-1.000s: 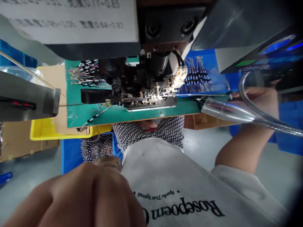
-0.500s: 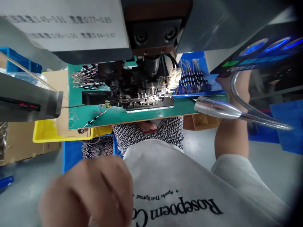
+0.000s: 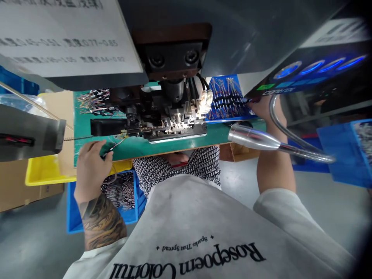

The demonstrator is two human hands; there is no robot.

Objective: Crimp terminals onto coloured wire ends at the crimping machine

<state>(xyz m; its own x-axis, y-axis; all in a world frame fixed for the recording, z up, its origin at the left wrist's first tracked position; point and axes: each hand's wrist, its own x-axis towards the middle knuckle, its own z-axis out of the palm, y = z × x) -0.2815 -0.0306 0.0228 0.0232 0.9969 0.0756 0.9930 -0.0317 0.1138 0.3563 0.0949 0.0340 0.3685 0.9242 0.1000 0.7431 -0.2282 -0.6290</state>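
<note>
My left hand [image 3: 92,164] is at the left end of the green bench top [image 3: 136,149]. Its thumb and fingers are apart around a short cable [image 3: 116,145] with a black sleeve, whose wires lead toward the machine's working head [image 3: 177,126]. On the far right, my right hand [image 3: 266,107] is at the edge of a blue tray [image 3: 247,116] holding rows of black-sleeved wire harnesses [image 3: 228,95]. Its fingers look bent together around something dark; the machine's panel partly covers them.
A lamp on a bendy neck [image 3: 252,137] crosses in front of my right forearm. More harnesses [image 3: 95,102] lie at the back left. Below are a yellow bin [image 3: 43,174] and a blue bin [image 3: 74,217] with harnesses. A blue box [image 3: 337,155] stands at right.
My left hand has gone from close below the camera, blurred, up to the cable on the bench. My right hand stays by the blue tray. The view has shifted slightly.
</note>
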